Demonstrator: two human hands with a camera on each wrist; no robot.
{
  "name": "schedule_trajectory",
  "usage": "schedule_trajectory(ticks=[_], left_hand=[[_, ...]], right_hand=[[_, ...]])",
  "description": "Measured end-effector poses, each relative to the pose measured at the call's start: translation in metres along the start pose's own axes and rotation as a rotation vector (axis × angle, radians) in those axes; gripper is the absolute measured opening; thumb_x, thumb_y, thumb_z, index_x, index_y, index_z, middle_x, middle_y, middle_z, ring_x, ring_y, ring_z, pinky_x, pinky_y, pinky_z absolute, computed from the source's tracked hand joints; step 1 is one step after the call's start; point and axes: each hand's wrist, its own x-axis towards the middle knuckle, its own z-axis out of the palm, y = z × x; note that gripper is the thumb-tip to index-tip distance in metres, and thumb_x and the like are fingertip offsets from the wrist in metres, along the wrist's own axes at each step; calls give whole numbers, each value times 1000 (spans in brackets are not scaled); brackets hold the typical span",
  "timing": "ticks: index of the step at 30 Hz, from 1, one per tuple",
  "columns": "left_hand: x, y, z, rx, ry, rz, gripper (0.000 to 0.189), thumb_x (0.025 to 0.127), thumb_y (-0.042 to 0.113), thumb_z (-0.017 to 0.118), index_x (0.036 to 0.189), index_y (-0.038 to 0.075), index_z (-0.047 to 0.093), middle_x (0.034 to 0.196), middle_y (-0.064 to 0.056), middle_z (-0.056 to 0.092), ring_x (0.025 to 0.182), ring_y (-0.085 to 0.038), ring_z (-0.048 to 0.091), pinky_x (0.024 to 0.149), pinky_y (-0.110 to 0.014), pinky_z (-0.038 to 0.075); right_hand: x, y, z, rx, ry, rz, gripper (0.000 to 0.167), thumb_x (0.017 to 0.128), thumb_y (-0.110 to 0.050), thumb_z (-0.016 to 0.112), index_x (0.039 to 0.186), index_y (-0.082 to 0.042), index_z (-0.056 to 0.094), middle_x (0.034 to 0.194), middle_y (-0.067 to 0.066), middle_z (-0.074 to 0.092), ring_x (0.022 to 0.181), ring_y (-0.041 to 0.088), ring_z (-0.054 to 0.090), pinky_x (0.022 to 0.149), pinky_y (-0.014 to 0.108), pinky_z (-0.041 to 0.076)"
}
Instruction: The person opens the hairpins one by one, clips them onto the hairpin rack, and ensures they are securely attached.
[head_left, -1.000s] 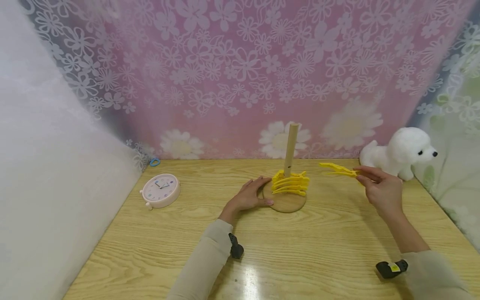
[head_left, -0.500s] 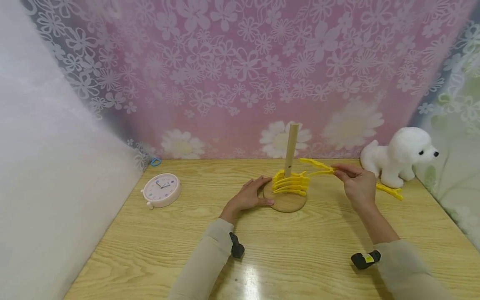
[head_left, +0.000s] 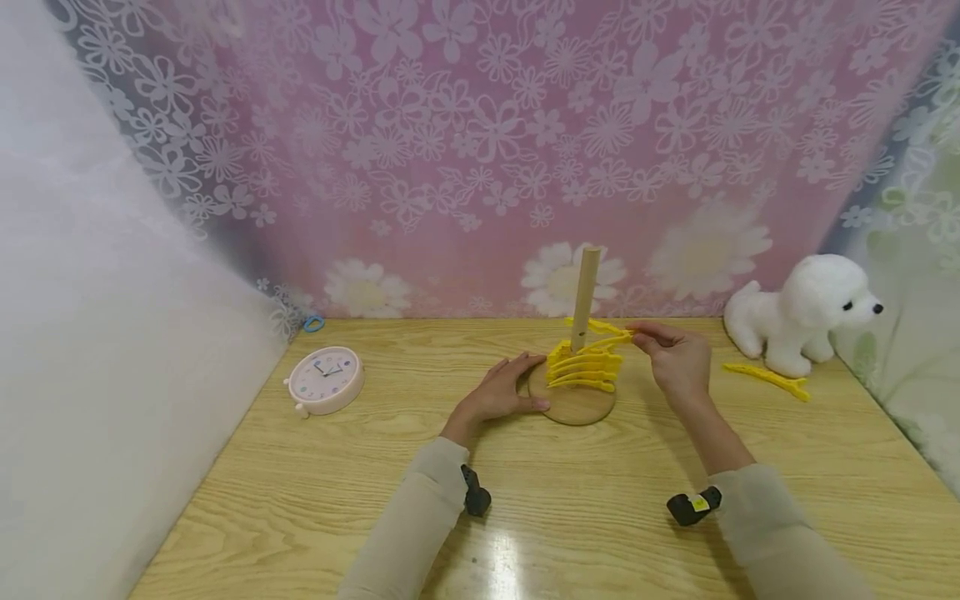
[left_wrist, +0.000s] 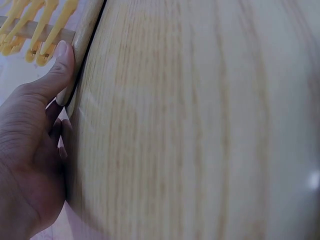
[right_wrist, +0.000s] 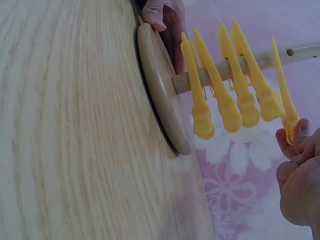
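A round wooden base (head_left: 577, 410) with an upright wooden post (head_left: 588, 287) stands at mid table. My left hand (head_left: 497, 395) holds the base by its left rim; in the left wrist view its thumb (left_wrist: 60, 67) lies over the edge. Several yellow hair clips (head_left: 583, 371) are clamped in a stack on the lower post. My right hand (head_left: 681, 362) pinches the tail of another yellow hair clip (right_wrist: 281, 82), whose jaws stand spread at the post just above the stack. In the right wrist view that clip overlaps the post near the drilled hole.
One loose yellow hair clip (head_left: 768, 378) lies at the right, before a white plush dog (head_left: 813, 312). A pink alarm clock (head_left: 325, 380) lies at the left, with a small blue ring (head_left: 313, 323) behind it. A flowered curtain (head_left: 480, 167) hangs behind the table.
My right hand has moved left from beside the plush dog to the post, bringing its hair clip, whose jaws have spread. The loose clip is now uncovered. My left hand has stayed at the base.
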Motion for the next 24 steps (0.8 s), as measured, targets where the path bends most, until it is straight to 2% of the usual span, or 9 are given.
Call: schedule_trajectory(ticks=[9,14,19,24], left_hand=[[0,0,0,2,0,-5,87,93,47,78,165,28,32,173,-3,20,161,-23,8,130,-48,3],[0,1,-1,11,4,7,86,94,46,77,165,26,33,173,-5,22,161,-21,10,130,-47,3],[1,1,-1,25,1,15,87,94,46,77,165,26,32,173,-4,23,161,-18,12,131,-45,3],[1,0,-1,21,-1,13,86,94,46,77,165,26,33,173,-4,23,161,-18,12,131,-45,3]], right_hand=[[-3,0,13,23,-45,-32,22,95,-9,76,113,3,79,96,-8,80,82,-8,70,78,11,56],[-5,0,15,-5,-89,-61,23,96,-11,76,115,1,79,100,-2,80,82,-9,69,72,9,55],[-7,-1,15,-9,-148,-82,25,98,-11,74,119,1,77,105,1,80,86,-9,69,78,12,57],[-8,0,13,-27,-174,-92,26,99,-14,73,120,1,77,108,5,79,88,-8,69,77,12,57]])
